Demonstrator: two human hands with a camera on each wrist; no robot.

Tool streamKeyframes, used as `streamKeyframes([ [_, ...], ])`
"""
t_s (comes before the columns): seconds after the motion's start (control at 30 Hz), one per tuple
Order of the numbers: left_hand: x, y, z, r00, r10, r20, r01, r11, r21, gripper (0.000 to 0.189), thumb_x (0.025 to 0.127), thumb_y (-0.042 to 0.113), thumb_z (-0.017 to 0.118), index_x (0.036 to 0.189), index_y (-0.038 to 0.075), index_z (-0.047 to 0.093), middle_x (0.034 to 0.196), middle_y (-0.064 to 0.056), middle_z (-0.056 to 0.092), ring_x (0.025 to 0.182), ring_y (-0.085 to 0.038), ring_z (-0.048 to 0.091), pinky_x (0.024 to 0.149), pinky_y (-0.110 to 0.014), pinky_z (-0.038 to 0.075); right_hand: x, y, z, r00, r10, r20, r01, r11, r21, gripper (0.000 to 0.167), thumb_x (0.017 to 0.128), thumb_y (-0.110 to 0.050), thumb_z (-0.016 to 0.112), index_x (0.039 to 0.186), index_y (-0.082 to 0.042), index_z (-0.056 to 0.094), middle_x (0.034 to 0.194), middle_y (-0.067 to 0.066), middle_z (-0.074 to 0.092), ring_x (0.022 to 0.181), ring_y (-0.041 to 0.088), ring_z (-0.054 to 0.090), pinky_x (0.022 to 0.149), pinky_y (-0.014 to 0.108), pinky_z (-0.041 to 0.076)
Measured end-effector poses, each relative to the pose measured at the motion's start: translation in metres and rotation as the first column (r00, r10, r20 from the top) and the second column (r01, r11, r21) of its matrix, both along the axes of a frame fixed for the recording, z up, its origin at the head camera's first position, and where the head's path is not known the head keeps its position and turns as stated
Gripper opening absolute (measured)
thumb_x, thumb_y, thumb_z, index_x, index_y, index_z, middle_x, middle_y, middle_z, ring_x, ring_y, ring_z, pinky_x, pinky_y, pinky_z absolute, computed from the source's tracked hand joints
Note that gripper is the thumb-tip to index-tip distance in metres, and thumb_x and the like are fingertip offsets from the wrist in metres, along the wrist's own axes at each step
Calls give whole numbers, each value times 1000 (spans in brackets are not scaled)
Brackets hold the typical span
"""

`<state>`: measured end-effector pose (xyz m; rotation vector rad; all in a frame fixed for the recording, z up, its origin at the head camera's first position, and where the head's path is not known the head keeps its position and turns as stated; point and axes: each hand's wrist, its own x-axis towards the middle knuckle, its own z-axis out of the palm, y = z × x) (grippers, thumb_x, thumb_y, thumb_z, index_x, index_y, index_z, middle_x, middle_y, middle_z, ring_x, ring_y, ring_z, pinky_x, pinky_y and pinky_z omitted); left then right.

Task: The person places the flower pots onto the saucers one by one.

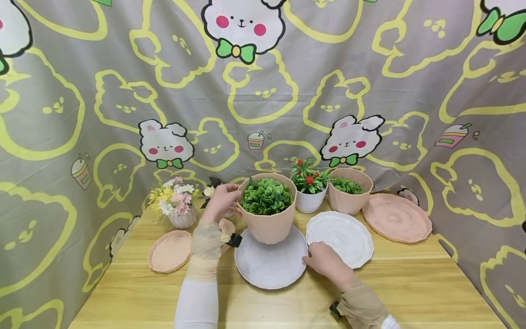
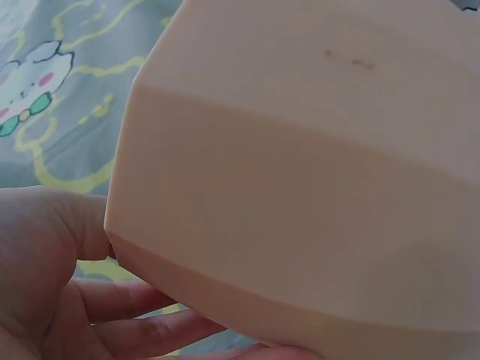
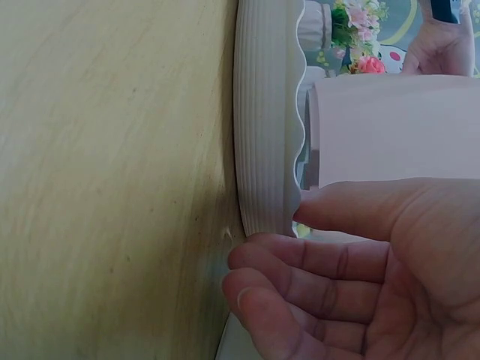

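Note:
With fingers at its rim, my left hand [image 1: 222, 201] grips a large pale-pink flowerpot [image 1: 267, 227] with a leafy green plant [image 1: 267, 196] inside. In the left wrist view the pot's faceted wall [image 2: 300, 202] fills most of the picture, the thumb and fingers at its edge. Beneath the pot lies a round greyish-white saucer [image 1: 271, 269]; whether the pot touches it I cannot tell. My right hand [image 1: 326, 262] pinches the saucer's right edge. The right wrist view shows the thumb at the wavy rim [image 3: 296, 150] and curled fingers by its outer side.
A second white saucer [image 1: 341, 237] lies right of the first, with a pink saucer [image 1: 396, 217] beyond. Behind stand a white pot [image 1: 311, 201] with red flowers and another pink pot [image 1: 348, 201]. At left are a small pink saucer [image 1: 170, 251] and a pot of flowers [image 1: 182, 217].

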<state>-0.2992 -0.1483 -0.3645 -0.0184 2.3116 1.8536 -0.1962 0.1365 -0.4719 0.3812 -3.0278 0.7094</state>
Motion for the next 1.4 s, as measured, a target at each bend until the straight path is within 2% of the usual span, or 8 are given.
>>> streamKeyframes([
  [0.13,6,0,-3,1000,-13,-11,13,1000,-1,46,88,6,49,134,2,51,89,-8,53,53,-11,45,62,-44,61,-1,0,-1,1000,0,8,0,1000,-3,37,79,-12,72,52,-13,47,50,-5,40,48,12,37,46,24,29],
  [0.27,12,0,-6,1000,-27,-7,27,1000,-7,43,89,5,49,132,2,53,81,-5,53,51,-10,46,56,-40,60,-1,0,-1,1000,0,14,0,1000,-5,37,79,-12,72,52,-13,47,50,-5,41,48,12,38,46,25,30],
  [0.47,20,1,-12,999,-53,-13,53,998,-16,45,86,2,49,131,1,55,81,-6,55,54,-13,53,60,-45,61,-1,0,-1,1000,3,20,-3,1000,-8,36,78,-11,71,51,-13,47,50,-5,40,47,11,38,46,24,29],
  [0.87,33,2,-20,994,-103,22,104,994,-25,49,85,2,48,133,2,54,86,-5,56,59,-11,47,54,-37,60,-2,0,-2,1000,5,22,-5,1000,-7,36,77,-10,70,51,-14,46,49,-6,41,47,10,38,45,24,28],
  [1.2,39,1,-24,995,-97,29,98,995,-15,45,86,3,50,131,1,55,85,-5,56,60,-11,47,51,-33,58,-1,0,-1,998,-5,56,6,1000,-10,33,78,-10,69,53,-13,48,50,-4,44,47,11,40,45,24,29],
  [1.4,41,1,-26,995,-103,19,103,994,-23,45,87,3,49,132,2,54,86,-4,55,61,-10,46,51,-31,57,-2,0,-1,999,1,44,-1,1000,-3,33,78,-11,69,53,-13,48,50,-4,43,48,11,40,45,24,30],
])
